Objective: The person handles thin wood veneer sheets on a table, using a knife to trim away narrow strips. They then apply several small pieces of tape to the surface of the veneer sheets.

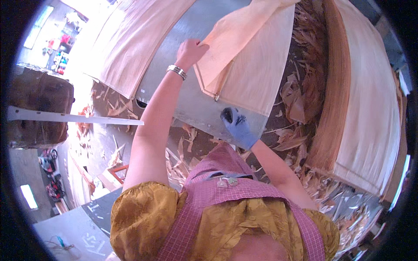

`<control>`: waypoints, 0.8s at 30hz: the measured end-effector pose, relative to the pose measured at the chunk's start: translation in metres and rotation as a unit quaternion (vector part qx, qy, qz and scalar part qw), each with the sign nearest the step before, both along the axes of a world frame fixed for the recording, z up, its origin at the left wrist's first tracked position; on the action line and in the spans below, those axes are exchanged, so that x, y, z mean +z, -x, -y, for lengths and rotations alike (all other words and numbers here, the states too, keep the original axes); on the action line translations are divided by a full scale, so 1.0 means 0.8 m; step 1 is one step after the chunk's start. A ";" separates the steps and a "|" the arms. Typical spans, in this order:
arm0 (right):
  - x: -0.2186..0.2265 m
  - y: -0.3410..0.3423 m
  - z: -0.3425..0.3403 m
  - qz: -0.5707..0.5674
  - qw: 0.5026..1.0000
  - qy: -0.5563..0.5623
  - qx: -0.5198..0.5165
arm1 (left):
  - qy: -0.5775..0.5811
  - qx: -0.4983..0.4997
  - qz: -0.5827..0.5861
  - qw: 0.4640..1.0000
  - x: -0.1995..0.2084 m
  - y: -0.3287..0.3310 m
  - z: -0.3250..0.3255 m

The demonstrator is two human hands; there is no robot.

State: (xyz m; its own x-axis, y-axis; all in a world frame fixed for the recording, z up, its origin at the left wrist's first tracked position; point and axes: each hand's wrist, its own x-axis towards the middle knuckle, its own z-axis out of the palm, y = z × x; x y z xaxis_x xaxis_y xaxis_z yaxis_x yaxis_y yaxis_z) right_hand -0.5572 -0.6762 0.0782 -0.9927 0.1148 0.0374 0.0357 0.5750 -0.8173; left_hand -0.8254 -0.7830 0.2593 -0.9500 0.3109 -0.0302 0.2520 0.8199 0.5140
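Note:
A thin, pale wood veneer sheet (230, 39) lies over a grey metal tabletop (174, 65), its near left part lifted and folding over. My left hand (191, 53), bare with a metal watch at the wrist, pinches the raised left edge. Beneath it, another veneer sheet (257, 82) rests flat on the metal. My right hand (238, 127), in a blue glove with dark patches, is at the table's near edge, just below the veneer's near end. Its fingers look curled in; whatever they hold, if anything, is hidden.
A tall veneer stack (361, 87) stands on the right, another veneer pile (130, 48) at the upper left. Torn veneer scraps (296, 95) litter the floor between and around them. A white metal bar (100, 119) juts in from the left, beside a dark brown block (41, 106).

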 end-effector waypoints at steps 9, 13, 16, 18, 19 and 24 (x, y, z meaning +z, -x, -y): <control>-0.001 0.114 0.032 0.058 0.975 -0.093 -0.191 | 0.028 -0.184 0.016 0.982 0.031 -0.009 -0.003; 0.011 0.125 0.023 0.107 0.973 -0.034 -0.203 | 0.035 -0.267 0.006 0.963 0.034 -0.035 -0.021; 0.001 0.113 0.032 0.082 0.968 0.008 -0.237 | -0.058 -0.344 -0.030 0.937 0.025 -0.053 -0.039; -0.014 0.096 0.035 0.045 0.958 0.077 -0.274 | -0.100 -0.378 -0.017 0.920 0.029 -0.071 -0.063; -0.022 0.083 0.040 0.021 0.947 0.136 -0.292 | -0.118 -0.395 -0.008 0.911 0.030 -0.081 -0.075; 0.020 -0.036 0.113 0.012 0.942 0.070 -0.328 | -0.081 -0.480 -0.007 0.874 -0.001 -0.135 -0.157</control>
State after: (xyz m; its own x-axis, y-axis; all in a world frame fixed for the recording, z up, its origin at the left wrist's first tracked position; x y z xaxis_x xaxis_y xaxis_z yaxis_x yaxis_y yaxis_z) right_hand -0.5285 -0.7668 0.0942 -0.7072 0.7056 -0.0459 0.3659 0.3096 -0.8776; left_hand -0.7171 -0.6576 0.2585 -0.2495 0.9634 0.0980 0.7907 0.1443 0.5949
